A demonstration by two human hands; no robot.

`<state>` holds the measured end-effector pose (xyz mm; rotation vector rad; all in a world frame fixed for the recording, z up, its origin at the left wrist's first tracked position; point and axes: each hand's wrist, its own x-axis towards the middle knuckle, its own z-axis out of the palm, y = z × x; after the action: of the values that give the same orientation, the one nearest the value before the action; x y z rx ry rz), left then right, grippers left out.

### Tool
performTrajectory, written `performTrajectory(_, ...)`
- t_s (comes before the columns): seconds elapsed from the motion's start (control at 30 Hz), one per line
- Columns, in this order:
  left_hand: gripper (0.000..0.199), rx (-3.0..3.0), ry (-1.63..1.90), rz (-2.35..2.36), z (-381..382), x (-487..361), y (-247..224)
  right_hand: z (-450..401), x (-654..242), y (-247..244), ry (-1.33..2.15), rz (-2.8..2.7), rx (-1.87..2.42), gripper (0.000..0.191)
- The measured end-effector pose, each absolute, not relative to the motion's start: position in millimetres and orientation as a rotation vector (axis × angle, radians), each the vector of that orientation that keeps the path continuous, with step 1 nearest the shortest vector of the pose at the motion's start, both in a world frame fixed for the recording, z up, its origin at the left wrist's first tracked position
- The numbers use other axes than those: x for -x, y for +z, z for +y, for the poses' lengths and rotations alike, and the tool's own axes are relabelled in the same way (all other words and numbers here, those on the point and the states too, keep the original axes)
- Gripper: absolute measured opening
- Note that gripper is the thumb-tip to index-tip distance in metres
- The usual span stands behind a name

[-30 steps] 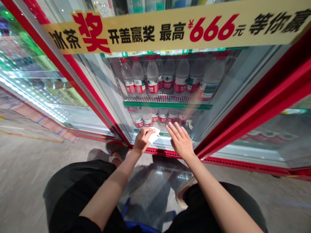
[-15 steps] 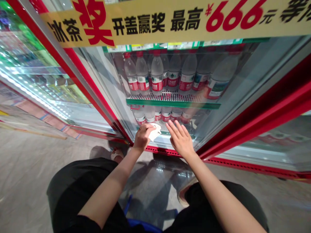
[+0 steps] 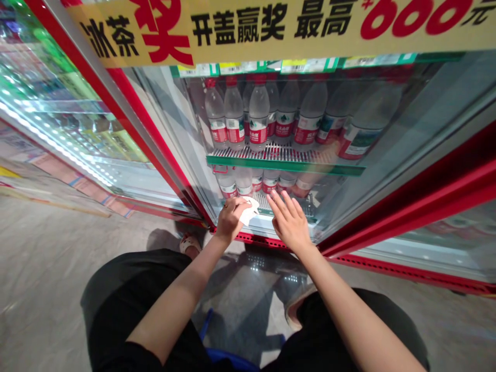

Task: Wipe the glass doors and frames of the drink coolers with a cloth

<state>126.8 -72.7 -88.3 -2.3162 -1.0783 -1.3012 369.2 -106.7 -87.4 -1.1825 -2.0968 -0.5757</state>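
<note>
A crumpled white tissue [image 3: 249, 211] is pinched in the fingers of my left hand [image 3: 229, 219], against or just before the lower part of a glass fridge door [image 3: 186, 139]. To its right, my right hand [image 3: 290, 219] is held with its fingers stretched out and slightly spread, nothing in it. Its fingertips are at the glass; whether they touch it I cannot tell. Behind the glass, water bottles [image 3: 259, 116] with red caps and red-and-white labels stand on a green-edged wire shelf [image 3: 287, 164], with more bottles [image 3: 270, 182] on the level below.
A yellow banner [image 3: 279, 31] with red and black characters crosses the door's upper part. Red frames [image 3: 426, 186] border the neighbouring fridges. Lit drinks [image 3: 83, 129] stand in the left one. Below are the grey floor [image 3: 46, 268] and a blue stool [image 3: 232, 359] under me.
My view has shifted slightly, so the banner and bottles appear larger and further right. Both hands stay in nearly the same place, the left still gripping the tissue.
</note>
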Motion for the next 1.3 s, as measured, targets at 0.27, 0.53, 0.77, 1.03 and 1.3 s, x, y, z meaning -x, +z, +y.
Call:
performTrajectory(0.27,0.010,2.161,-1.435,-1.192,-73.4,-107.3,-76.3,-100.7,-354.0,-84.9,-0.587,-2.131,1.133,0.091)
performTrajectory(0.53,0.029,2.342,-1.243,-1.071,-70.4,-79.2,-90.7,-94.2,-334.7,-80.7,-0.575,-2.141,1.105,0.089)
performTrajectory(0.77,0.015,2.238,-1.357,-1.164,-59.9,-59.0,-69.0,-91.7,-319.4,-82.1,-0.561,-2.147,1.078,0.092)
performTrajectory(1.03,0.029,2.578,-1.035,-0.600,-35.2,-13.6,-64.7,-97.1,-312.2,-82.6,-0.578,-2.139,1.141,0.090)
performTrajectory(1.3,0.026,2.449,-1.139,-0.884,-39.8,-16.4,-56.3,-98.4,-296.0,-69.2,-0.551,-2.173,1.166,0.095)
